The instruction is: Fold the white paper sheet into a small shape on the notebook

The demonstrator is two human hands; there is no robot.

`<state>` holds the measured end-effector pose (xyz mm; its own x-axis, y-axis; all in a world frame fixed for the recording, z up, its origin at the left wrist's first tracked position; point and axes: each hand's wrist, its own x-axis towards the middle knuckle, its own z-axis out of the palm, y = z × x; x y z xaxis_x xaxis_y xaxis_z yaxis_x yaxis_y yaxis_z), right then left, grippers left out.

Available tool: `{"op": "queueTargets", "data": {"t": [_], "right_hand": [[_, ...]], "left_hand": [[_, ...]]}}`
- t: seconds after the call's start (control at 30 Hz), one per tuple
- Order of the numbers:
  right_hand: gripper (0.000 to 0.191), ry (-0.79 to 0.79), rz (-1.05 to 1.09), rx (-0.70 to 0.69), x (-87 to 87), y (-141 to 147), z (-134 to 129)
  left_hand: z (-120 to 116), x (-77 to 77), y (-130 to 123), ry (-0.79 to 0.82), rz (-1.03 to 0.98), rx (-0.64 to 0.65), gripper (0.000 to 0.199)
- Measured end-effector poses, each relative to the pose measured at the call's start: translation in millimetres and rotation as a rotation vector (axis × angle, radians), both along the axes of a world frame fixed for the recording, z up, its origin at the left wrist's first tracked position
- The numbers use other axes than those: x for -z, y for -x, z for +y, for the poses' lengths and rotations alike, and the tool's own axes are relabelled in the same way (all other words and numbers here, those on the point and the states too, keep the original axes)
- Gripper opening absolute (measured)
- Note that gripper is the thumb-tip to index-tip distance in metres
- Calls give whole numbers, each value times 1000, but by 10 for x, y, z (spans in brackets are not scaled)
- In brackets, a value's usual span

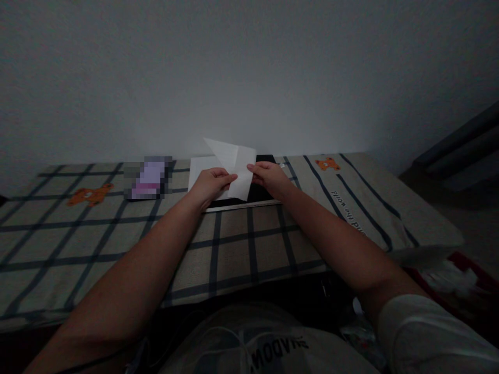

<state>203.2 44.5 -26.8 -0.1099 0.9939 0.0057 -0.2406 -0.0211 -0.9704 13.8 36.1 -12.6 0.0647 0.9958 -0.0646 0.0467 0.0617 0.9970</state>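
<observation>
A folded white paper (242, 162), with a pointed corner at its upper left, is held up between my two hands. My left hand (213, 183) pinches its lower left part, thumb on the front. At the paper's right edge, my right hand (268, 176) grips it between thumb and fingers. Behind and below lies a dark flat board (267, 193) with a pale front edge. Another white sheet (198, 169) rests at the left of the board, partly covered by my left hand and the folded paper.
A blurred phone-like device (150, 178) lies to the left on the checked tablecloth (234, 234). The wall (249, 78) rises right behind the table. At the lower right, a red container (468, 280) holds crumpled white material below table height.
</observation>
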Motion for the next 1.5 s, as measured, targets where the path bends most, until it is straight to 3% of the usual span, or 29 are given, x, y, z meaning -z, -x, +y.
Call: {"op": "queueTargets", "data": {"t": [0.27,0.47,0.7,0.9,1.13,1.4,1.5], "right_hand": [[25,-19,-28,73,47,15,45],[16,-11,15,69,39,23,52],[19,-20,76,56,78,17,91],[25,-39,57,95,101,8,96],[31,-29,53,71,46,0,70],[29,-53,-4,126,63,-32,93],[28,-61,18,84,64,-44,89]], "left_hand": [[36,18,25,16,-164,28,37],[47,23,18,25,-193,11,40],[47,18,-12,23,-228,-18,38],[27,44,1,-26,-177,29,36],[-13,-39,-31,17,-57,-45,28],[-1,-21,-22,82,-99,-11,29],[14,-13,-21,88,-108,-11,27]]}}
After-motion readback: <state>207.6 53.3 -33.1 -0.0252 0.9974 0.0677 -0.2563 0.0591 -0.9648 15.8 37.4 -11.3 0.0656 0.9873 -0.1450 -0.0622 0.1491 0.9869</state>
